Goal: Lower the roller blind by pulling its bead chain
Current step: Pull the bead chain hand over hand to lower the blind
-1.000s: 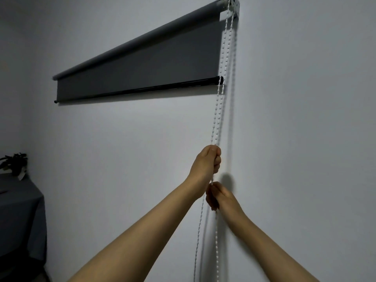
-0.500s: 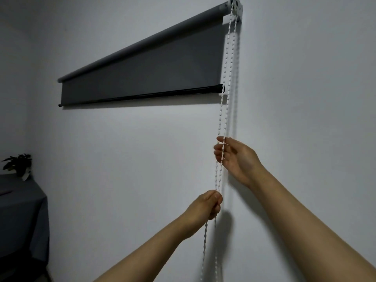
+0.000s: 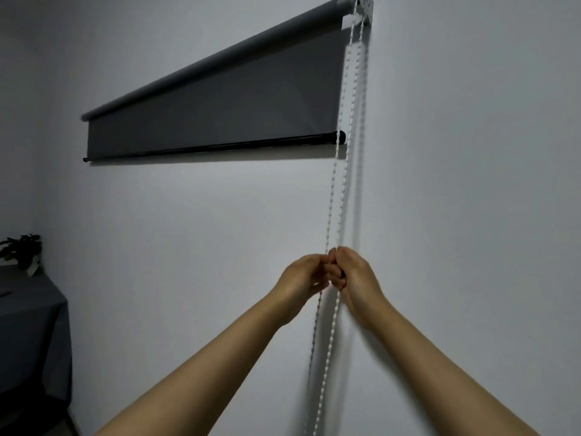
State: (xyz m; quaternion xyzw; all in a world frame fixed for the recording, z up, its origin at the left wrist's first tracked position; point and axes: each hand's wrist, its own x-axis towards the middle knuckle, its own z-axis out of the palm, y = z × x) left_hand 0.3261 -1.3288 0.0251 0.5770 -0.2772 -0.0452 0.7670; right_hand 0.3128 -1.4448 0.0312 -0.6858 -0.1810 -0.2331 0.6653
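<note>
Since half a second ago the person's right hand [image 3: 355, 278] has come down from higher up the white plastic bead chain [image 3: 341, 171] and the left hand [image 3: 303, 283] has risen, so the two now meet at one height with their knuckles touching. The dark grey fabric roller blind [image 3: 217, 102] hangs a little lower than it did, its black bottom bar [image 3: 220, 147] further beneath the grey roller tube [image 3: 220, 59].

Both hands are closed into loose fists at the chain. The right hand's fingers [image 3: 337, 280] are curled around a strand, holding it. The left hand's fingers are bent in at the other strand, but the hands hide the contact, so whether it truly grips cannot be told.

The chain runs as two strands from the white bracket [image 3: 366, 4] at the blind's upper right end, down past the end of the bottom bar, into the hands, and below them on to the lower edge of the view. The lower stretch is blurred.

The blind is mounted high on the plain pale grey wall [image 3: 471, 184] and covers only a short drop. At far left a small dark potted plant [image 3: 22, 250] stands on a table draped in a dark grey cloth [image 3: 31, 325], well apart from the hands
</note>
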